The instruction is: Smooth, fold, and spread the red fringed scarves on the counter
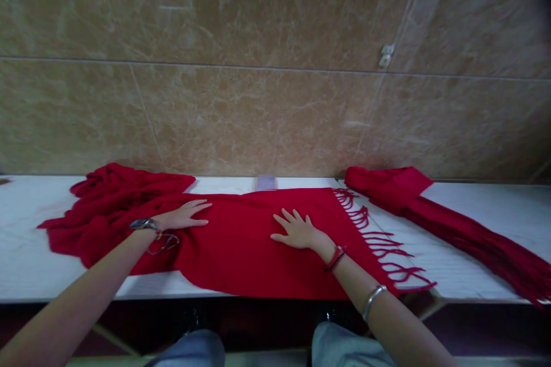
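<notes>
A red scarf lies across the white bench, its right half spread flat and its left part heaped in loose folds. Fringe strands fan out from its right end, and its lower edge reaches the front edge of the bench. On the border between folds and flat cloth rests my left hand, fingers stretched to the right. My right hand lies palm down on the flat part with its fingers spread. Neither hand grips the cloth.
A second red scarf, folded long with its fringe toward the front right, lies on the white bench. Against the tiled wall sits a small clear box. Two small white fittings are on the wall.
</notes>
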Demonstrator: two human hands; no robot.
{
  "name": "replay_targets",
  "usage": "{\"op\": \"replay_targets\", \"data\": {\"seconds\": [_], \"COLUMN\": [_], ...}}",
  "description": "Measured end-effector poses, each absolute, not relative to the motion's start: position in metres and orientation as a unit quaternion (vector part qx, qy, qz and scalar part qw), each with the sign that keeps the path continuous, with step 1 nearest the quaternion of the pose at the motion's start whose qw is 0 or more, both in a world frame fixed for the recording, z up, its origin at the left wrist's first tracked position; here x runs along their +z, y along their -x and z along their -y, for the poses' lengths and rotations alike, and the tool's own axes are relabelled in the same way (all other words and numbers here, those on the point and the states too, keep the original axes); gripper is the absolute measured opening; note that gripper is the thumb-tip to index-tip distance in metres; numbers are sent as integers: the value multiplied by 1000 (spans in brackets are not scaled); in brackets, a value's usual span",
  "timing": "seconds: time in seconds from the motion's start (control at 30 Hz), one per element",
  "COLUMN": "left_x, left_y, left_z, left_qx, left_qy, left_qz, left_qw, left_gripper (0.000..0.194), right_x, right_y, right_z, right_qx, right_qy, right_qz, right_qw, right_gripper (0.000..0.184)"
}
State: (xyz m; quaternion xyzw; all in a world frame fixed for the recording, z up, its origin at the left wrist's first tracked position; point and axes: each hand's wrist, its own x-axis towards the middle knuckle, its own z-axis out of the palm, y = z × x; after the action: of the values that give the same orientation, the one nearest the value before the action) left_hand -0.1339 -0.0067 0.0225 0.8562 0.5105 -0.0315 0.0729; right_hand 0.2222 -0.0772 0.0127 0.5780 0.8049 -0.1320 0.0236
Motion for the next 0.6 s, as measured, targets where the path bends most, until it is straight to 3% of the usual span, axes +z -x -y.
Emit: {"op": "replay_targets", "data": {"seconds": [0.23,0.43,0.6], "left_x": [50,42,50], "left_y": [91,60,37], "left_z": [-31,-63,-46], "left_qx": [105,-25,6], "left_qy": [-858,-883,-921], "left_qz": [-500,-465,-382], "left_qw": [-52,62,82], "left_gripper": [42,38,33], "right_x": [5,-21,-22], "right_y": [-263,-283,-280], "right_z": [41,26,15], "right_qx": [-57,-56,-27], "right_qy": [-698,-708,-688], "right_qz": [-712,-702,-722], "right_qw": [-54,-40,-66], "right_gripper": [69,66,66]}}
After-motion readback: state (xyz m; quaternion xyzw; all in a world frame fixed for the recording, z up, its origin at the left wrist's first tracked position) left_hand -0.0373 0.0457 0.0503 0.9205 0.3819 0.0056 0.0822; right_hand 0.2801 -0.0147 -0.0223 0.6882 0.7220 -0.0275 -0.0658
